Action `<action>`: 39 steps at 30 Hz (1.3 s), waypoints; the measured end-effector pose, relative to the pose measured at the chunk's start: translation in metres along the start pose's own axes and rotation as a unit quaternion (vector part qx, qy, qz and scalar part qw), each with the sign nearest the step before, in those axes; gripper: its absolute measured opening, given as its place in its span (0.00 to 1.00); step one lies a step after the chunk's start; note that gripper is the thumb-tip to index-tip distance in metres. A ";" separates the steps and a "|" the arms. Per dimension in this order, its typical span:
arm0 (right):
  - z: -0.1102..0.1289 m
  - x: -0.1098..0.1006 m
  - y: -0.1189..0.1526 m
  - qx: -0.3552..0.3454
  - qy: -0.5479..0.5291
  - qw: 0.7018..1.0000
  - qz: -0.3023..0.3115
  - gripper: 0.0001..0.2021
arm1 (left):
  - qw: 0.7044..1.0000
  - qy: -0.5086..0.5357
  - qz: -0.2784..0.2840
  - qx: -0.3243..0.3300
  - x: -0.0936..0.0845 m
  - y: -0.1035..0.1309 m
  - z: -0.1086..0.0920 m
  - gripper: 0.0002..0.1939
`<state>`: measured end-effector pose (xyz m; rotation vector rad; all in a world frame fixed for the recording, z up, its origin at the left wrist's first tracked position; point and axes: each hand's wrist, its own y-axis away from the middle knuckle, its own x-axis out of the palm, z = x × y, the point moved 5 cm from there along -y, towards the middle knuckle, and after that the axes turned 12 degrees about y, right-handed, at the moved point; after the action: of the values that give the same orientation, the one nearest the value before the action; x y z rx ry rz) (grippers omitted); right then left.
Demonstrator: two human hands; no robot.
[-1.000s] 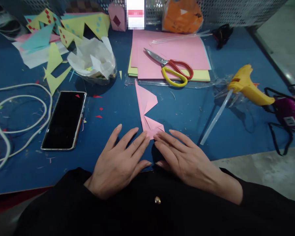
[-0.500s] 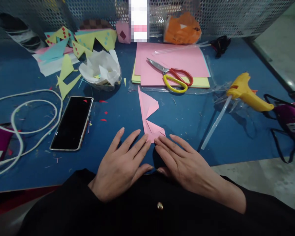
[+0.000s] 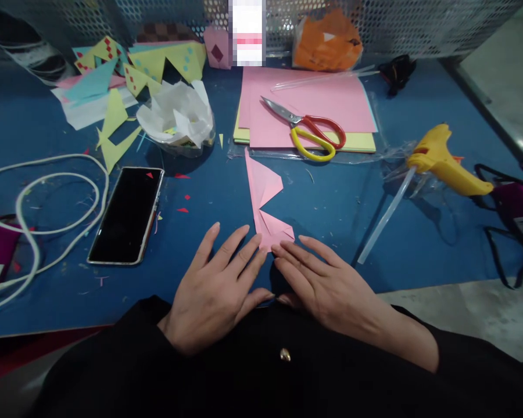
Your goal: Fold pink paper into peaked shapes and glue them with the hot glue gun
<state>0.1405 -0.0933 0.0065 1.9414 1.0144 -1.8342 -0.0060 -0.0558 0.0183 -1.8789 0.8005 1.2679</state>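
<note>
A folded pink paper piece [image 3: 264, 180], with a notch cut in its right side, lies on the blue table in front of me. My left hand [image 3: 222, 284] lies flat with fingers spread, its fingertips touching the paper's lower left edge. Flat on the other side is my right hand [image 3: 320, 278], its fingertips at the paper's lower right edge. Scissors [image 3: 303, 128] with one red and one yellow handle rest beyond it on a stack of pink and yellow paper sheets [image 3: 268, 136].
A phone [image 3: 127, 215] and a white cable [image 3: 20, 197] lie left. Behind them are a bowl of scraps [image 3: 176, 119] and patterned yellow cutouts [image 3: 169, 58]. At right is a yellow glue gun [image 3: 455, 165] with a glue stick [image 3: 386, 217]. An orange packet [image 3: 326, 43] stands behind.
The view has shifted slightly. My hands keep nearly the same pose at the pink paper's lower end, and the paper has not visibly moved.
</note>
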 end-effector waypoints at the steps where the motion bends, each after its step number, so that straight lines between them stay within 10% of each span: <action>1: 0.000 0.000 0.000 0.000 -0.002 1.000 0.000 0.19 | 1.000 0.000 0.003 -0.002 0.000 0.000 0.000 0.21; 39: -0.015 -0.010 0.011 0.046 -0.049 0.996 -0.062 0.08 | 0.999 0.011 -0.042 0.016 -0.003 0.011 0.003 0.20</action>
<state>0.1598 -0.0945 0.0154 1.8549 1.0584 -2.0563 -0.0176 -0.0592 0.0183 -1.8844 0.7418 1.1779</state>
